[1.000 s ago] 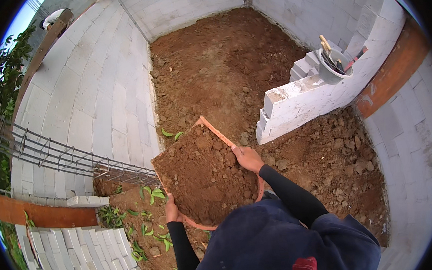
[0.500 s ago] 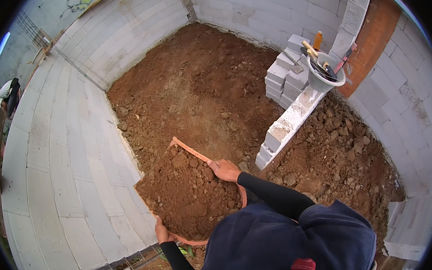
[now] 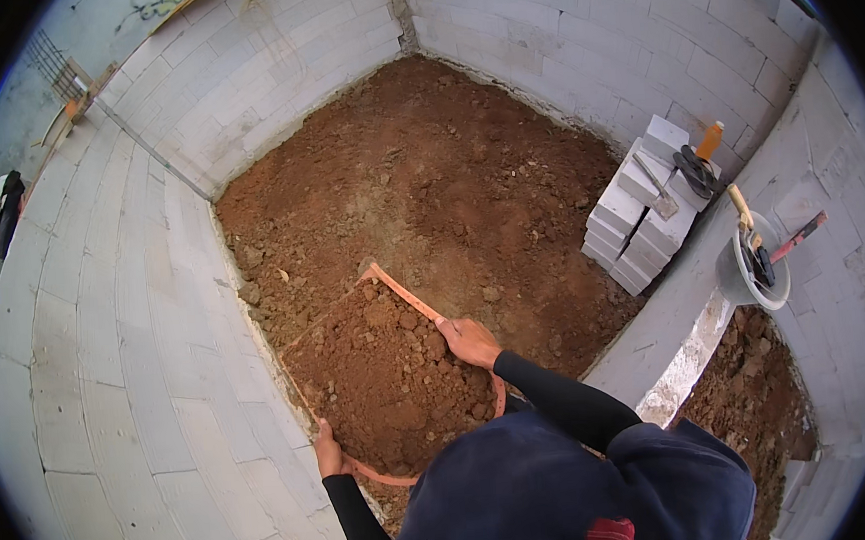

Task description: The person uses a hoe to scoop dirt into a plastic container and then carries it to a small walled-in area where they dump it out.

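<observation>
An orange-rimmed scoop pan (image 3: 408, 297) heaped with brown soil (image 3: 385, 384) is held level in front of my body. My right hand (image 3: 472, 342) is closed round its rim on the right side. Lower down at the left, my left hand (image 3: 330, 450) grips the rim on the opposite side, its fingers partly hidden by the pan. The soil load covers the inside of the pan, and my torso hides part of the near rim.
Grey block walls (image 3: 278, 70) enclose a floor of loose earth (image 3: 425, 160). To the right stand stacked blocks (image 3: 640, 220) with a trowel and an orange bottle, and a tool-filled bucket (image 3: 753, 268) on a low wall (image 3: 687, 352). A person (image 3: 2, 210) bends beyond the left wall.
The view has shifted farther into the enclosure; the block stack and bucket now appear farther right and lower. Both hands keep their hold on the loaded pan.
</observation>
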### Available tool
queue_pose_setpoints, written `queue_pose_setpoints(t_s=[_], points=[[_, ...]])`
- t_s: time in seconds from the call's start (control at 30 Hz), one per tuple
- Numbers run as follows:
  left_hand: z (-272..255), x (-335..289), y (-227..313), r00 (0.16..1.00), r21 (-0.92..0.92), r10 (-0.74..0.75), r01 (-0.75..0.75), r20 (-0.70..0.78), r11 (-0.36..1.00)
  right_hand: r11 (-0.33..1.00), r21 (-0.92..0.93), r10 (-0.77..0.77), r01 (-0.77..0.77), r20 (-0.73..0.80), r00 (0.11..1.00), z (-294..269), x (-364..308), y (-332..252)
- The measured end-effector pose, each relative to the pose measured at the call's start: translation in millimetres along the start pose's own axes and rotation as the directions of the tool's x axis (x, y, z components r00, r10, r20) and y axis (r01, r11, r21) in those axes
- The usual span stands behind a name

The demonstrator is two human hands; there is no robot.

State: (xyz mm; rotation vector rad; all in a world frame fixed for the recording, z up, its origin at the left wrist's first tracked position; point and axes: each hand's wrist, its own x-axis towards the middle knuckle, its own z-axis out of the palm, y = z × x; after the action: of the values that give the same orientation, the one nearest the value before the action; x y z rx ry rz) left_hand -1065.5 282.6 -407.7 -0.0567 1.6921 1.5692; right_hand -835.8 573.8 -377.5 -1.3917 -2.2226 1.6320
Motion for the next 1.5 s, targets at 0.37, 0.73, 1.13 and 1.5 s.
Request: queue_pose_setpoints(t_s=[0.37,0.73,1.13,1.5], points=[[155.6,203.1,134.8,0.987,0.256,-0.129,0.149,-0.092,0.955,0.982,0.152,0.128,-0.113,-0.095,0.987,-91.6,240.5,-40.5],[253.9,393.7,346.2,0.985,0.565,-0.170,0.121,0.035,0.816,0.914,0.395,0.172,-0.093,-0.169,0.970,-149.3,435.7,-142.0],[292.8,510.0,409.3,0.925,0.376,-0.091,0.238,-0.369,0.896,0.987,0.162,-0.014,-0.001,0.092,0.996,-197.0,674.6,-262.7],[214.9,692.7,538.9,0.903,0.251,-0.027,0.148,-0.428,0.957,0.998,0.059,-0.050,0.037,0.238,0.970,-88.3,890.4,-424.0]])
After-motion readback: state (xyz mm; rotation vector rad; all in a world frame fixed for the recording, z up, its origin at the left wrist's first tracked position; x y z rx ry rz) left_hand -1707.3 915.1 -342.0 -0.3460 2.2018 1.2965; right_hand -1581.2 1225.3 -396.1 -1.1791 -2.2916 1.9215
